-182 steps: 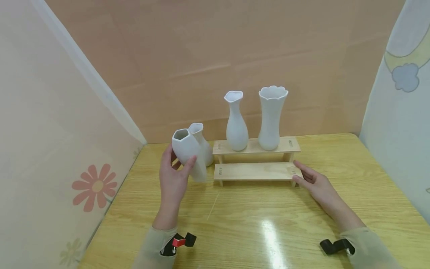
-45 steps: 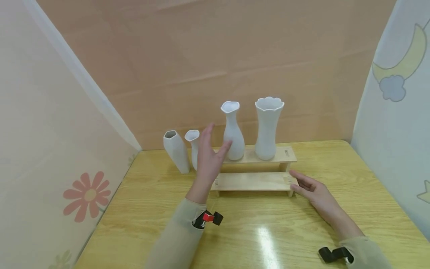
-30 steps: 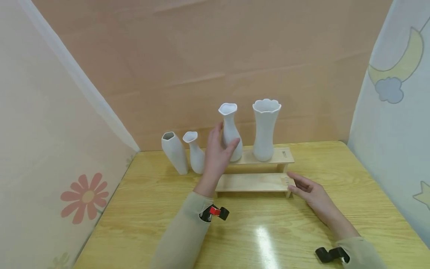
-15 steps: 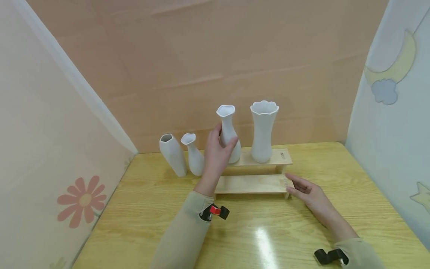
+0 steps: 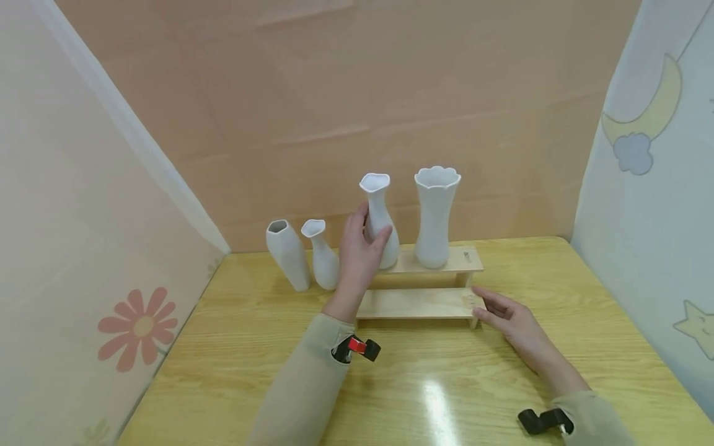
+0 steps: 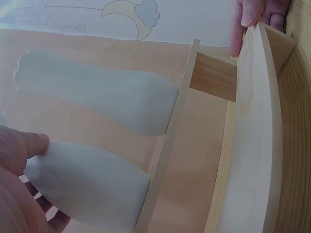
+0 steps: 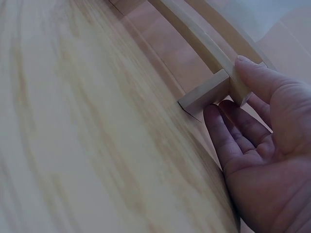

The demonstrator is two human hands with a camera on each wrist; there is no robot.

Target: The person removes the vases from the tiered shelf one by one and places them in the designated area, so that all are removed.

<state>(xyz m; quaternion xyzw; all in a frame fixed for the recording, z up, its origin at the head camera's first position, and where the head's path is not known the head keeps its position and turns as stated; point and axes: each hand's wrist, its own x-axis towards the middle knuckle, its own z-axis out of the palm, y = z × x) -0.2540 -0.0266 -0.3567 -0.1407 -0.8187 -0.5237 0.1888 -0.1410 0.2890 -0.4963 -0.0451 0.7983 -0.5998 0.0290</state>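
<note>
A white narrow-necked vase (image 5: 379,214) stands upright on the upper step of a two-step wooden stand (image 5: 415,303). My left hand (image 5: 359,253) grips its body from the left, and in the left wrist view the thumb and fingers wrap round the vase (image 6: 92,187), whose base meets the step. My right hand (image 5: 519,328) holds the right end of the lower step; the right wrist view has its thumb on top and its fingers curled underneath. On the upper step, to the right, is a taller white vase with a scalloped rim (image 5: 435,226).
Left of the stand, a faceted white vase (image 5: 289,257) and a smaller fluted-rim vase (image 5: 325,263) stand side by side on the wood-grain table (image 5: 251,347). A brown backdrop rises behind; patterned panels flank both sides.
The faceted vase, earlier in my left hand, now stands on the table at the left. That hand has moved right and taken hold of the narrow-necked vase. My right hand stays at the stand.
</note>
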